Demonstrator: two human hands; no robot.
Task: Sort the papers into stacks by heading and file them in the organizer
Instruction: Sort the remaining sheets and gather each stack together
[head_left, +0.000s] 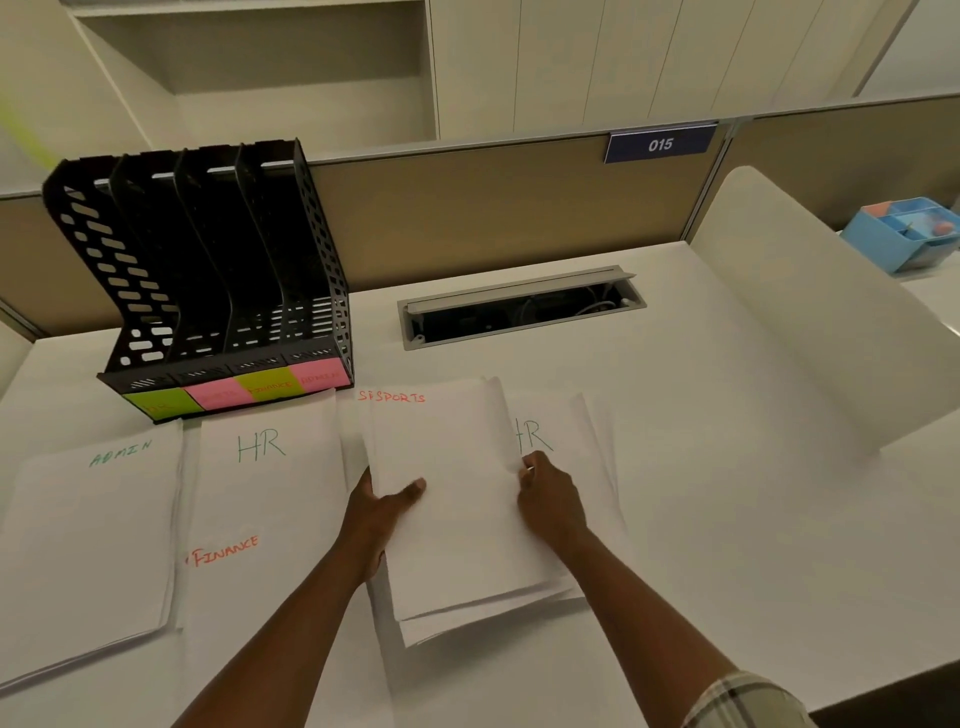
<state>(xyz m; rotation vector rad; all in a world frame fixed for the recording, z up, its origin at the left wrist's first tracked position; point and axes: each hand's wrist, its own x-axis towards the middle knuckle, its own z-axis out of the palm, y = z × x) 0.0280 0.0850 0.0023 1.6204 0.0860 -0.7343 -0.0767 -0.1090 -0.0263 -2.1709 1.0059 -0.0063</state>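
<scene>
Both hands' fingers (535, 470) grip the paper stack (457, 499); the black organizer (208, 270) slots hold no papers.

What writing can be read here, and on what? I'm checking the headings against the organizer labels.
"015": blue sign on the partition.
"ADMIN": green, far-left sheet.
"HR": green, next sheet.
"FINANCE": orange, lower sheet.
"SPORTS", after a scrawled mark: orange, sheet behind the held stack.
"HR", partly hidden: sheet by the right hand.
"FINANCE": faint, yellow-green note on the organizer.
Other three notes: too blurred.
</scene>
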